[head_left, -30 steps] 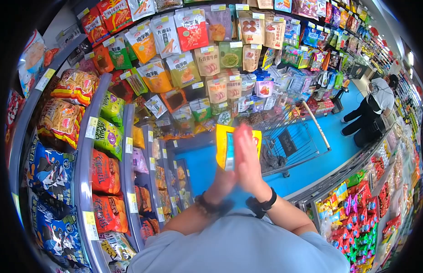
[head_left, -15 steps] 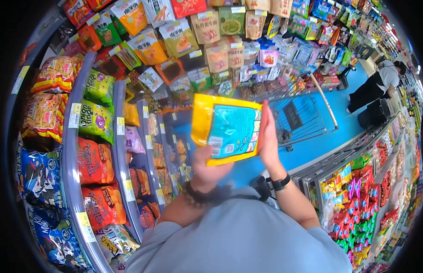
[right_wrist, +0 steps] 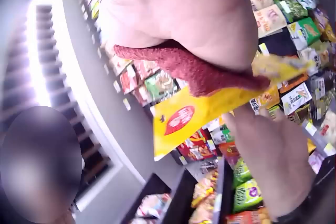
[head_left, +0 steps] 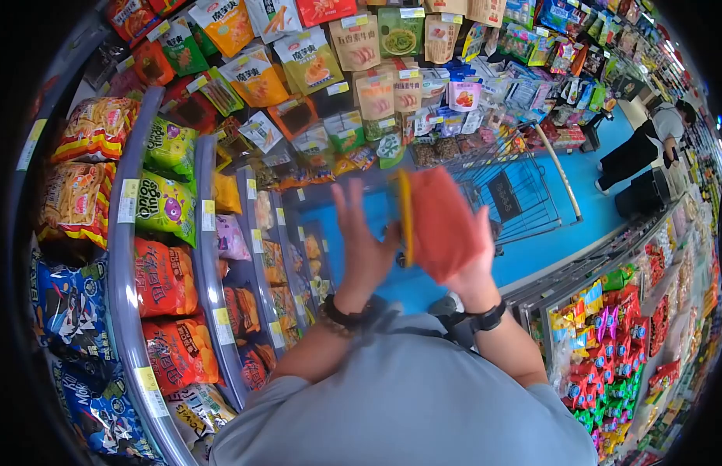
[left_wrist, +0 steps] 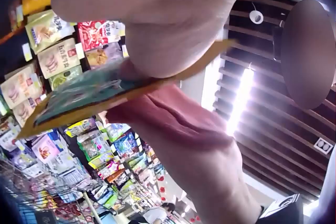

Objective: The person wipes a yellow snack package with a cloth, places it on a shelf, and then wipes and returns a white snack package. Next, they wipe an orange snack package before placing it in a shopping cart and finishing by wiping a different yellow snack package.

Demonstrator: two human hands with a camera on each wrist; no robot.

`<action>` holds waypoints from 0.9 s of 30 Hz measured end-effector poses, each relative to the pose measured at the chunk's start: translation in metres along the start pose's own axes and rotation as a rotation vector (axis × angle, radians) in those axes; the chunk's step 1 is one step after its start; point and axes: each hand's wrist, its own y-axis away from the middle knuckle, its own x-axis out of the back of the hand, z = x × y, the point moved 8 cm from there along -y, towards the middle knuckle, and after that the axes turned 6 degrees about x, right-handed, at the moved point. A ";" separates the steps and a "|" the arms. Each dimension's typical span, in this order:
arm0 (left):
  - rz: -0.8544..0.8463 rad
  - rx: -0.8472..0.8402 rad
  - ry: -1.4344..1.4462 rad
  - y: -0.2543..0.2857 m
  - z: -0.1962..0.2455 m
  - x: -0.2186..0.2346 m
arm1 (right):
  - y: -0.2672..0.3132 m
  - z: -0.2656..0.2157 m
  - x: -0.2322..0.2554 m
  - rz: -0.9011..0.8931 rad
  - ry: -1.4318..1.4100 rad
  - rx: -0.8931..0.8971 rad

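Observation:
My left hand has spread fingers pointing up in the head view, its thumb side near a yellow packet seen almost edge-on. A red, cloth-like piece lies between that packet and my right hand, whose straight fingers show past its right side. In the left wrist view the packet shows a teal face, and the left hand meets its edge. The right wrist view shows the rough red piece beneath the right palm, against the yellow packet with a red logo.
Snack bags line shelves on the left. Hanging packets fill the rack ahead. A shopping cart stands on the blue floor beyond the right hand. A person is farther off, and small packs hang at right.
The packet has turned from showing its broad teal face to nearly edge-on. My left hand has come off its lower left corner, fingers now spread. The red piece now faces the head view.

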 end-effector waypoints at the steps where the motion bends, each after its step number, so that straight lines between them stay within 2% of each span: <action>1: -0.096 -0.142 -0.183 0.000 0.012 -0.007 | -0.007 0.013 -0.004 0.040 0.122 0.044; 2: -0.235 -0.025 0.217 -0.003 0.013 -0.019 | -0.012 0.023 -0.014 -0.007 0.334 0.108; 3: -0.342 -0.077 0.317 0.008 0.003 -0.035 | -0.016 0.030 -0.019 -0.052 0.544 0.170; 4: -0.350 -0.014 0.440 0.006 0.009 -0.034 | -0.026 0.031 -0.014 -0.159 0.842 0.301; 5: -0.355 0.048 0.562 0.003 0.016 -0.030 | -0.026 0.031 -0.005 -0.177 0.922 0.334; 7: -0.390 -0.122 0.560 -0.002 0.038 -0.017 | -0.032 0.026 -0.012 -0.216 1.083 0.403; 9: -0.423 -0.170 0.480 0.001 0.049 -0.014 | -0.031 0.022 0.004 -0.124 1.205 0.388; 12: -0.395 0.011 0.361 -0.005 0.031 -0.034 | -0.037 0.017 0.026 -0.014 1.295 0.435; 13: -0.358 0.035 0.422 -0.009 0.024 -0.037 | -0.041 0.016 0.030 0.023 1.304 0.466; 15: -0.292 0.081 0.550 -0.015 0.018 -0.046 | -0.053 0.010 0.053 0.050 0.872 0.413; 16: -0.346 0.172 0.583 -0.016 0.013 -0.056 | -0.054 0.001 0.065 0.143 0.808 0.407; 18: -0.445 0.362 0.644 -0.018 0.004 -0.069 | -0.059 -0.005 0.115 0.224 0.603 0.251; 20: -0.434 0.364 0.580 -0.038 0.009 -0.075 | -0.054 -0.007 0.188 0.363 0.385 0.062; 23: -0.415 0.405 0.393 -0.074 -0.004 -0.082 | -0.049 -0.026 0.211 0.537 0.131 0.015; 24: -0.403 0.428 0.319 -0.084 -0.012 -0.082 | -0.042 -0.029 0.237 0.490 0.108 -0.080; 27: -0.242 0.567 0.300 -0.107 -0.063 -0.084 | -0.046 -0.035 0.292 0.430 -0.050 -0.060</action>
